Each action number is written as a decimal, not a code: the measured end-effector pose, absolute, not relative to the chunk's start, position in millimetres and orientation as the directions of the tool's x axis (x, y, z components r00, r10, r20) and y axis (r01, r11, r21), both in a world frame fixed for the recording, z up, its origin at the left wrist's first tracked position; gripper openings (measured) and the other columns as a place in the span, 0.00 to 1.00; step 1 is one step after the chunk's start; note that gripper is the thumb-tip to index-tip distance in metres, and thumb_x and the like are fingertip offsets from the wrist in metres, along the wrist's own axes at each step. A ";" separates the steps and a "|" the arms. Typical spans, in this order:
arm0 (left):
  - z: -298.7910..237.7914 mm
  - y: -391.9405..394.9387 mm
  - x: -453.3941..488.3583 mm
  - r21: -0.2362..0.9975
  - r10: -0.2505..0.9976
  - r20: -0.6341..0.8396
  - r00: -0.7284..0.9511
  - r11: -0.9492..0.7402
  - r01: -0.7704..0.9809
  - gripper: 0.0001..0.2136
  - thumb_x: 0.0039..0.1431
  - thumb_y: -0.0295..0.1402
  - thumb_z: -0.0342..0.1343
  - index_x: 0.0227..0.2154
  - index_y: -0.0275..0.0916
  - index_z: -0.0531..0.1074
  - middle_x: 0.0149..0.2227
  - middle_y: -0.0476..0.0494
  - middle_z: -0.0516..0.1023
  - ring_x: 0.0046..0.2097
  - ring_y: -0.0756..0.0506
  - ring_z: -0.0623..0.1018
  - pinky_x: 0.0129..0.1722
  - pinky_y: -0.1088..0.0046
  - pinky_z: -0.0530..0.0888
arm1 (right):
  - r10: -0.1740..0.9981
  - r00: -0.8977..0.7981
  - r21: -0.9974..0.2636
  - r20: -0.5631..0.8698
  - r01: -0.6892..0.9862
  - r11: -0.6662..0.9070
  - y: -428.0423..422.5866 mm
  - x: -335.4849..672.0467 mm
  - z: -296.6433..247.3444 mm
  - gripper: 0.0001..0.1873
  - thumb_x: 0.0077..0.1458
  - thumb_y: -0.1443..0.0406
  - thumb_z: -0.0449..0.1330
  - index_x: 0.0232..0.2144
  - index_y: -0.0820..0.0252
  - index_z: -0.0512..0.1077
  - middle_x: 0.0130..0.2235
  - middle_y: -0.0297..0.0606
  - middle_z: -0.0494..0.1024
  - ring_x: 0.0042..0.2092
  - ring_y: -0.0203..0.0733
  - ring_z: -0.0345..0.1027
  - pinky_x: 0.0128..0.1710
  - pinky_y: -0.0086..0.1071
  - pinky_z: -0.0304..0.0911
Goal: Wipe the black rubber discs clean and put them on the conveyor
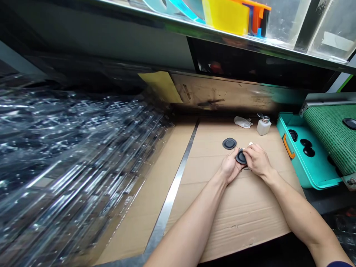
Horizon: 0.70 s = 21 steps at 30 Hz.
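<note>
Left hand: at the middle of the cardboard sheet, fingers curled, fingertips against the left rim of the held disc.

Right hand: just beside the left hand, fingers bent over the right side of the held disc; the two hands pressed close together, pinching it between them.

Held item: black round disc, tilted, gripped above the sheet by both hands.

Second item: matching black disc, lying flat on the cardboard sheet, just beyond the left hand, not touched.

Small item: white piece, showing behind the right hand; too hidden to identify.

Far edge of sheet: crumpled white packet, near a white plastic dispenser bottle with metal top, close to the far right corner.

Left part of sheet: metal strip, running lengthwise from the far edge to the near edge.

Beyond right edge: teal case with orange latch, holding black discs; its green mesh lid stands open, one black disc on it.

Left of sheet: stacked clear plastic sheets, blurred.

Overhead: shelf edge carrying a yellow bin.
</note>
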State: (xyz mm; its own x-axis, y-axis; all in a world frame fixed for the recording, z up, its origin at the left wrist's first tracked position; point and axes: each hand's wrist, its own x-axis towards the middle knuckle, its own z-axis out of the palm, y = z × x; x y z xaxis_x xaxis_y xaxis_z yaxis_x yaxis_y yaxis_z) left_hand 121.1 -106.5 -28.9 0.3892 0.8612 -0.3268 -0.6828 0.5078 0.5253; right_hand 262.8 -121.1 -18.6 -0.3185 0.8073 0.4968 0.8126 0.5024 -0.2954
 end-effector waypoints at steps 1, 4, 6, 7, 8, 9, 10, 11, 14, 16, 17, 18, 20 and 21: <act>-28.2 -105.7 120.0 0.522 0.862 -0.325 0.389 0.506 -0.687 0.19 0.74 0.35 0.43 0.36 0.31 0.76 0.38 0.34 0.83 0.43 0.43 0.82 0.49 0.62 0.80 | 0.802 -0.325 -0.317 0.501 0.793 0.520 -121.7 262.2 -19.2 0.11 0.68 0.66 0.53 0.40 0.56 0.77 0.40 0.41 0.77 0.44 0.45 0.67 0.46 0.36 0.66; -23.9 -103.1 112.9 0.506 0.870 -0.327 0.368 0.490 -0.710 0.19 0.73 0.37 0.43 0.40 0.30 0.76 0.40 0.32 0.82 0.44 0.41 0.82 0.47 0.60 0.80 | 0.789 -0.258 -0.396 0.558 0.753 0.526 -122.1 265.2 -18.7 0.10 0.67 0.65 0.55 0.39 0.56 0.77 0.39 0.41 0.78 0.43 0.44 0.69 0.46 0.36 0.66; -19.1 -101.8 105.9 0.484 0.875 -0.323 0.361 0.480 -0.732 0.19 0.72 0.37 0.42 0.43 0.30 0.75 0.42 0.30 0.82 0.46 0.38 0.83 0.45 0.59 0.80 | 0.782 -0.139 -0.454 0.607 0.747 0.485 -120.9 271.5 -16.4 0.11 0.67 0.64 0.54 0.39 0.56 0.77 0.38 0.41 0.78 0.42 0.44 0.70 0.46 0.37 0.66; -16.4 -101.4 102.3 0.471 0.876 -0.317 0.363 0.478 -0.742 0.18 0.71 0.37 0.42 0.45 0.30 0.75 0.44 0.28 0.81 0.47 0.37 0.82 0.44 0.58 0.80 | 0.778 -0.079 -0.478 0.624 0.748 0.460 -120.1 275.1 -14.9 0.11 0.67 0.64 0.54 0.39 0.56 0.77 0.38 0.41 0.79 0.42 0.44 0.70 0.46 0.37 0.66; -13.6 -101.3 98.9 0.458 0.876 -0.309 0.370 0.478 -0.749 0.18 0.70 0.36 0.42 0.46 0.29 0.74 0.45 0.26 0.81 0.48 0.36 0.82 0.44 0.58 0.80 | 0.773 -0.029 -0.496 0.634 0.752 0.435 -119.1 278.6 -13.5 0.11 0.67 0.63 0.54 0.38 0.56 0.77 0.38 0.41 0.79 0.42 0.44 0.71 0.46 0.37 0.67; -11.0 -101.4 95.9 0.447 0.875 -0.301 0.378 0.480 -0.755 0.18 0.68 0.34 0.42 0.48 0.29 0.74 0.47 0.25 0.80 0.49 0.35 0.82 0.43 0.58 0.80 | 0.770 0.007 -0.507 0.638 0.756 0.414 -118.1 281.6 -12.3 0.11 0.67 0.63 0.54 0.38 0.56 0.77 0.38 0.41 0.79 0.42 0.45 0.71 0.46 0.37 0.67; -8.7 -101.7 93.4 0.440 0.873 -0.293 0.389 0.485 -0.756 0.18 0.67 0.33 0.43 0.49 0.29 0.73 0.48 0.24 0.79 0.50 0.34 0.82 0.43 0.59 0.80 | 0.767 0.029 -0.513 0.641 0.760 0.400 -117.3 284.0 -11.4 0.12 0.67 0.62 0.55 0.38 0.56 0.78 0.38 0.42 0.79 0.42 0.45 0.71 0.46 0.37 0.67; -6.7 -101.9 91.4 0.435 0.869 -0.285 0.405 0.493 -0.753 0.18 0.67 0.32 0.43 0.50 0.29 0.73 0.49 0.25 0.79 0.50 0.34 0.81 0.43 0.60 0.80 | 0.765 0.040 -0.515 0.643 0.761 0.393 -116.6 285.6 -10.9 0.12 0.66 0.62 0.55 0.38 0.57 0.78 0.38 0.42 0.79 0.43 0.45 0.71 0.46 0.38 0.67; -3.5 -102.1 87.5 0.425 0.849 -0.256 0.463 0.529 -0.735 0.17 0.70 0.35 0.45 0.50 0.33 0.74 0.49 0.27 0.79 0.48 0.37 0.82 0.40 0.65 0.79 | 0.760 0.050 -0.519 0.647 0.759 0.392 -115.4 287.0 -10.8 0.13 0.67 0.61 0.55 0.38 0.58 0.78 0.39 0.44 0.79 0.43 0.46 0.71 0.47 0.39 0.67; -3.7 -101.2 85.6 0.418 0.835 -0.244 0.493 0.549 -0.724 0.19 0.72 0.41 0.45 0.49 0.33 0.75 0.47 0.28 0.80 0.42 0.40 0.82 0.34 0.70 0.78 | 0.757 0.066 -0.533 0.650 0.750 0.392 -115.0 286.6 -11.2 0.13 0.67 0.61 0.54 0.39 0.58 0.78 0.40 0.44 0.79 0.44 0.47 0.71 0.48 0.40 0.67; -4.4 -100.5 84.9 0.419 0.828 -0.244 0.506 0.560 -0.715 0.22 0.72 0.44 0.44 0.48 0.32 0.75 0.45 0.28 0.80 0.38 0.43 0.82 0.30 0.73 0.77 | 0.754 0.075 -0.542 0.652 0.742 0.395 -114.8 286.5 -11.1 0.13 0.67 0.60 0.54 0.40 0.58 0.78 0.41 0.44 0.78 0.44 0.47 0.72 0.48 0.41 0.67; -5.5 -99.9 84.5 0.425 0.819 -0.248 0.517 0.572 -0.702 0.24 0.72 0.48 0.43 0.47 0.32 0.76 0.42 0.29 0.81 0.33 0.45 0.80 0.25 0.75 0.74 | 0.749 0.084 -0.550 0.657 0.733 0.400 -114.6 286.3 -10.7 0.13 0.67 0.60 0.54 0.40 0.57 0.78 0.41 0.44 0.78 0.45 0.46 0.72 0.49 0.41 0.67; -8.2 -99.1 84.9 0.452 0.805 -0.273 0.527 0.591 -0.668 0.30 0.71 0.53 0.41 0.44 0.30 0.76 0.36 0.32 0.80 0.25 0.49 0.75 0.17 0.78 0.67 | 0.737 0.091 -0.557 0.670 0.718 0.418 -114.9 285.5 -8.7 0.13 0.68 0.59 0.55 0.41 0.56 0.78 0.42 0.44 0.77 0.46 0.46 0.72 0.49 0.40 0.68; -9.8 -99.0 86.0 0.473 0.803 -0.291 0.521 0.594 -0.651 0.31 0.70 0.55 0.40 0.44 0.30 0.77 0.33 0.33 0.79 0.22 0.50 0.73 0.15 0.78 0.63 | 0.731 0.088 -0.555 0.676 0.713 0.428 -115.7 284.7 -7.1 0.12 0.68 0.59 0.55 0.41 0.56 0.77 0.42 0.43 0.77 0.45 0.45 0.72 0.48 0.39 0.68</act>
